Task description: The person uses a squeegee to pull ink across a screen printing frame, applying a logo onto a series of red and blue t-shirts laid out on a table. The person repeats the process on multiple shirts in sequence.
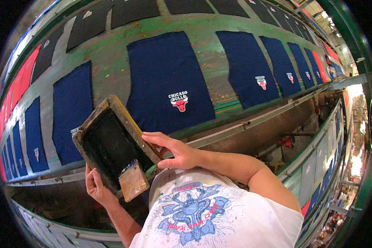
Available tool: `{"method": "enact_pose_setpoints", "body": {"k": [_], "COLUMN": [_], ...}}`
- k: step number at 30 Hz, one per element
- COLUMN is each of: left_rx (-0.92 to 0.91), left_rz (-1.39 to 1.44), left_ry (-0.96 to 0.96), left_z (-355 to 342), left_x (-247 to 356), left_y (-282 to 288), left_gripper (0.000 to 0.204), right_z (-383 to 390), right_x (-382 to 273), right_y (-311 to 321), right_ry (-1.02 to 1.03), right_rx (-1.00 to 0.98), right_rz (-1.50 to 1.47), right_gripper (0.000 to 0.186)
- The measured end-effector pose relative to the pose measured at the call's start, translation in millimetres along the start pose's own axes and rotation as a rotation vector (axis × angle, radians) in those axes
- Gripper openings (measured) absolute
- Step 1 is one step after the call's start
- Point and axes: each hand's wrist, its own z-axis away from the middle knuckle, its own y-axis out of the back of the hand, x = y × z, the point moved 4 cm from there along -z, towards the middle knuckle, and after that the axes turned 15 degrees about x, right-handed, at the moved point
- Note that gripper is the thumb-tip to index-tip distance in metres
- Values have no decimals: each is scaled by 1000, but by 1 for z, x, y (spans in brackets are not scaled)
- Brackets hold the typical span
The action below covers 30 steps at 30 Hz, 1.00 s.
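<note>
I hold a wooden screen-printing frame tilted in front of my body, its inside dark and wet-looking. A squeegee with a flat wooden body rests in its lower end, dark ink along one edge. My left hand grips the frame's lower left side, with some fingers hidden behind it. Across the right side, my right hand holds the rim between thumb and fingers. Just beyond the frame lies a navy fabric panel with a red-and-white bull's-head print.
A long green table carries several more navy panels, with black pieces at the back and red ones far left. A metal rail runs along its near edge. Another table with grey pieces stands at right.
</note>
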Motion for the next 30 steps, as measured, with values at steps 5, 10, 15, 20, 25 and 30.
{"method": "enact_pose_setpoints", "body": {"k": [5,10,15,20,25,30], "left_rx": [-127,-177,-184,-177,-50,-48], "left_rz": [111,125,173,169,37,-99], "left_ry": [-5,16,6,-23,-26,-5], "left_z": [-19,-19,2,45,127,213], "left_x": [-14,-16,5,26,42,58], "left_y": [-8,-25,-47,-77,-117,-169], "left_gripper": [3,7,15,22,8,32], "right_z": [11,27,43,70,109,151], "right_x": [-4,-14,-22,-22,-28,-30], "right_y": [-8,0,26,76,156,235], "right_ry": [-37,-56,-44,-3,3,43], "right_rx": [73,131,132,116,61,91], "right_rz": [43,47,47,-20,-54,5], "right_gripper": [99,99,99,98,97,96]}}
